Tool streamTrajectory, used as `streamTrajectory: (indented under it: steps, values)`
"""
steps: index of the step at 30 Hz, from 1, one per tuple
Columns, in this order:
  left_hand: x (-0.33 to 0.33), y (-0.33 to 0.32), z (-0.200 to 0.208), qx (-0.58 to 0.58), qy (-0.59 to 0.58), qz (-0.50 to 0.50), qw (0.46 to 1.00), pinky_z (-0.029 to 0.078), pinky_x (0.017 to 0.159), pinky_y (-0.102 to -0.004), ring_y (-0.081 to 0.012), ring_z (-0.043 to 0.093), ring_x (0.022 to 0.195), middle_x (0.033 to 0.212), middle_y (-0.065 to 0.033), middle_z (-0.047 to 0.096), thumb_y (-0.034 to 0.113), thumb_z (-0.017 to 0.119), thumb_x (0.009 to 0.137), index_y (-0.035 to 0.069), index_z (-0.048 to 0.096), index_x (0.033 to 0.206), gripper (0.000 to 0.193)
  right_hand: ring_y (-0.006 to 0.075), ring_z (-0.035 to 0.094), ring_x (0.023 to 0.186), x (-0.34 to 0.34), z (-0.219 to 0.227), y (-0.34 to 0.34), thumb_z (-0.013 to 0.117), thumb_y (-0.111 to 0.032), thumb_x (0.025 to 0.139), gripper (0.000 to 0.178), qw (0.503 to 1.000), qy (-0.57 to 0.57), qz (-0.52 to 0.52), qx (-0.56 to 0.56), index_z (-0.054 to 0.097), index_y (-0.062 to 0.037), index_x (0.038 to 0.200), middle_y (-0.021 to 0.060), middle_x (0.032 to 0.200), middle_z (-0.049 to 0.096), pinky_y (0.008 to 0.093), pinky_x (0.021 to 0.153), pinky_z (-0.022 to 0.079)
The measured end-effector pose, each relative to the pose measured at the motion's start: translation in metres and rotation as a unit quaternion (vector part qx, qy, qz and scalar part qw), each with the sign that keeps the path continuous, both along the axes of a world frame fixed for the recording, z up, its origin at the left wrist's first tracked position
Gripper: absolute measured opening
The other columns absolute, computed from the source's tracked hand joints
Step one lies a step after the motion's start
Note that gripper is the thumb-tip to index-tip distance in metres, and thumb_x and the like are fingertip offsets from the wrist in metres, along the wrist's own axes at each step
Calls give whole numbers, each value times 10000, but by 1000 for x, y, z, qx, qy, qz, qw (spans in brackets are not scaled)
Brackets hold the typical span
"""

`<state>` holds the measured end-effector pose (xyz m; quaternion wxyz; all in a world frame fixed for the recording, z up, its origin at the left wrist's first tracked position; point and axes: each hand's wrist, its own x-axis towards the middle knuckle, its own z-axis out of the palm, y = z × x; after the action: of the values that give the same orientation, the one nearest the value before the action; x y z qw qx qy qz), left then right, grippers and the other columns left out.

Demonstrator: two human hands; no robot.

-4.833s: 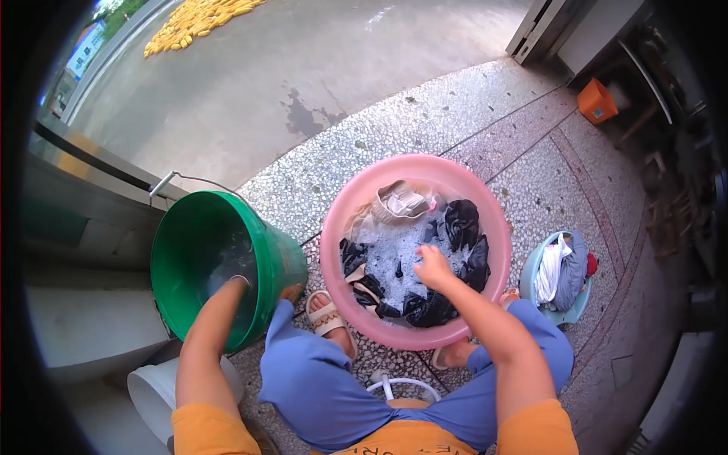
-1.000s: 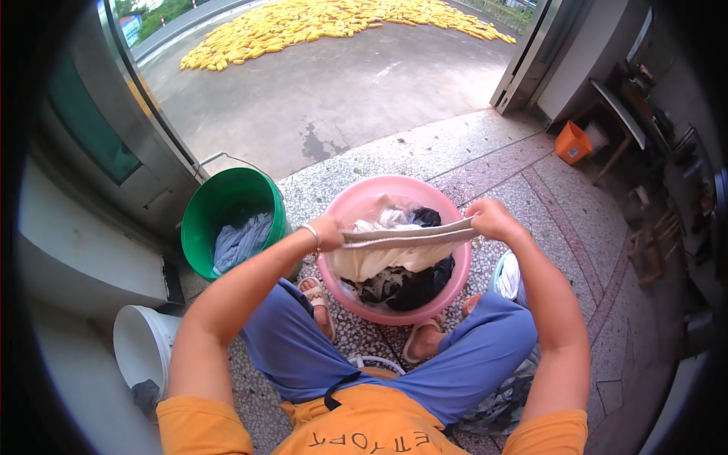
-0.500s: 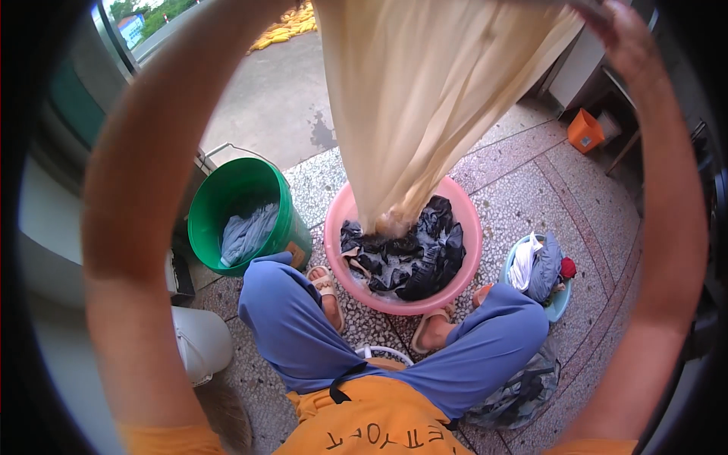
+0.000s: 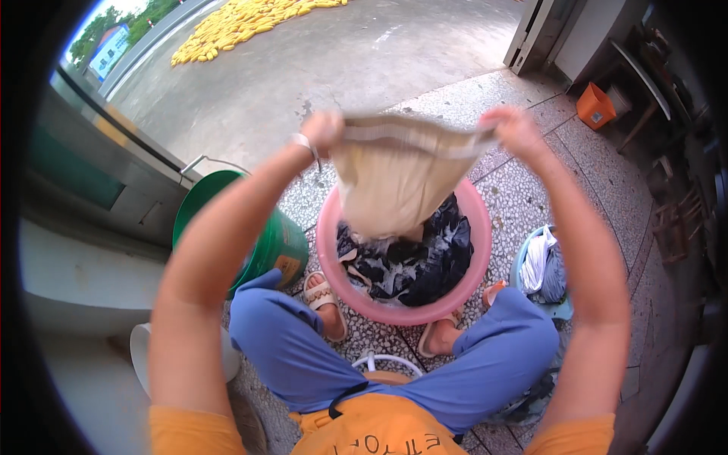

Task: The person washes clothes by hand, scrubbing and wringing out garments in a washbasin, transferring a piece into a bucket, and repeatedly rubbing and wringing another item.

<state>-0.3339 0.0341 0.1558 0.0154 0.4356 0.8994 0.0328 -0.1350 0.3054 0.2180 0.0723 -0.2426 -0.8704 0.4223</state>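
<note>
A wet-looking beige garment (image 4: 406,171) with a waistband-like upper edge is stretched between my two hands. My left hand (image 4: 322,130) is closed on one end of that edge, and my right hand (image 4: 517,135) pinches the other; both are slightly blurred. The lower part of the garment hangs into or just over a pink basin (image 4: 480,258) standing between my feet. Dark clothes (image 4: 425,269) lie in the basin among whitish suds. The garment hides the basin's far side.
A green bucket (image 4: 287,246) stands left of the basin, a white bucket (image 4: 141,353) nearer me. On the right, a light-blue basin (image 4: 518,265) holds white and grey cloths (image 4: 542,262). An orange bin (image 4: 595,106) stands farther back. Yellow corn cobs (image 4: 254,26) cover ground outside the doorway.
Both my hands have come down from the top of the view, nearer the basin. The beige garment, earlier hanging long, has dropped with them and bunches lower.
</note>
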Motion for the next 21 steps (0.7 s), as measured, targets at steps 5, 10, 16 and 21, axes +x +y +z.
streamTrajectory:
  steps: [5,10,16,21]
  values:
    - [59,-7,-176,96,-233,113,961,426,819,-448,-413,558,846,889,-268,586,189,428,804,-14,595,892,277,298,605,838,4,-175,-32,511,-141,818,175,986,-64,106,107,635,-64,915,185,896,628,354,748,463]
    - [111,8,-262,-98,-93,5,991,163,1045,-502,-351,104,1329,1448,-117,140,212,537,761,274,228,1375,691,346,563,959,15,-317,-54,448,-12,785,631,933,-241,184,195,300,-299,1327,229,1391,183,409,821,459]
    - [127,22,-315,-131,-180,38,974,11,1039,-569,-326,-22,1347,1474,-56,48,262,509,777,310,250,1369,647,395,475,1051,23,-386,-81,473,-8,744,777,936,-259,146,186,173,-352,1373,209,1427,0,432,863,432]
    - [131,2,-414,-77,-10,32,996,4,1022,-594,-303,-3,1345,1463,-51,88,280,524,761,279,343,1321,588,436,295,1233,17,-438,-98,448,-31,761,735,893,-178,119,396,165,-301,1383,228,1414,65,503,871,422]
